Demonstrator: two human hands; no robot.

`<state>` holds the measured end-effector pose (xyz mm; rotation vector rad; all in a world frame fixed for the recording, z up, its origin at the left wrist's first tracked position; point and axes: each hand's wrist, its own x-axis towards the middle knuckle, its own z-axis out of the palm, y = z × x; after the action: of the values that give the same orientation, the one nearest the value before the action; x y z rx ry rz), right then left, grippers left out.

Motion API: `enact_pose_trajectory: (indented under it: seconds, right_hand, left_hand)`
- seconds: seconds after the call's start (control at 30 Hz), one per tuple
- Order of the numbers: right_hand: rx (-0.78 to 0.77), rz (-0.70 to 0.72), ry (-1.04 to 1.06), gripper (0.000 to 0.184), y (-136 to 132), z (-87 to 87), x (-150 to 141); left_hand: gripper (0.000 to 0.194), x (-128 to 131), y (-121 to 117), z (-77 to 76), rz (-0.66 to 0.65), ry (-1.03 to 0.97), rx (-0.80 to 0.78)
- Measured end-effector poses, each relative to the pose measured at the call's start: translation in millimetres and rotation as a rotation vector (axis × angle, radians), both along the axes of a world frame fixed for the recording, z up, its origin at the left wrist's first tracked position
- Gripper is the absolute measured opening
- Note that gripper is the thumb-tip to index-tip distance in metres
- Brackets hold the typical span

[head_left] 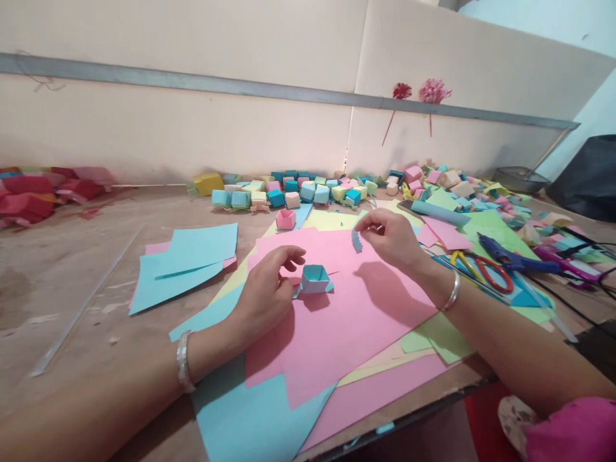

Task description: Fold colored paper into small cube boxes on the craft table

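Observation:
A small light-blue paper box, open at the top, stands on pink paper sheets in the middle. Just left of it is my left hand, its fingers loosely curved and apart, holding nothing. Beyond the box and to its right, my right hand pinches a narrow light-blue pleated paper strip, which hangs down from the fingertips. A pink paper box sits farther back on the paper.
Rows of small paper boxes line the wall. Red paper shapes lie at far left, blue sheets nearer. At right are scissors, a blue glue gun and a pile of paper pieces. A clear stick lies left.

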<state>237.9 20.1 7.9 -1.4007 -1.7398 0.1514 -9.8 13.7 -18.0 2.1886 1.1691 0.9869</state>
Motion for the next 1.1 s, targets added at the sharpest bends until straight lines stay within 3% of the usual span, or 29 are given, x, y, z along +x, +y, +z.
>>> enact_pose_trajectory:
  seconds: [0.1,0.23,0.43,0.6,0.7,0.8,0.87,0.93,1.0,1.1]
  right_hand:
    - [-0.036,-0.106,-0.205,0.02,10.8,-2.0,14.6]
    - [-0.207,-0.067,-0.389,0.04,17.0,-17.3,22.0]
    - [-0.188,-0.08,-0.379,0.016,22.7,-30.3,18.5]
    - [-0.059,-0.046,-0.207,0.016,4.1,-0.4,2.1]
    - [-0.082,0.28,0.161,0.005,-27.4,22.6,-22.8]
    - [-0.407,0.683,0.595,0.008,-60.3,32.0,-52.3]
    - [-0.56,0.77,0.774,0.015,-75.2,30.8,-66.6]
    - [-0.548,0.739,0.789,0.013,-81.6,28.1,-70.6]
    - [-0.438,0.657,0.633,0.008,-79.6,27.5,-59.2]
    - [-0.25,0.422,0.251,0.013,-67.1,30.0,-6.3]
  left_hand:
    - [0.05,0.3,1.3,0.4,0.036,-0.03,0.019]
    - [0.044,0.9,1.4,0.6,0.044,-0.038,0.106]
    - [0.031,-0.4,-1.6,3.6,-0.031,-0.021,0.494]
    - [0.036,-0.8,-6.4,7.1,-0.159,0.077,0.824]
    - [0.051,-3.4,-10.9,9.5,-0.17,0.101,0.942]
    - [0.042,-7.3,-15.6,13.8,-0.238,0.058,0.928]
    - [0.033,-8.9,-17.6,16.3,-0.315,0.013,0.891]
    - [0.035,-9.4,-18.2,17.1,-0.363,-0.014,0.849]
    - [0.038,-9.3,-18.1,15.8,-0.375,-0.04,0.775]
    - [0.035,-9.1,-20.1,12.8,-0.315,-0.079,0.584]
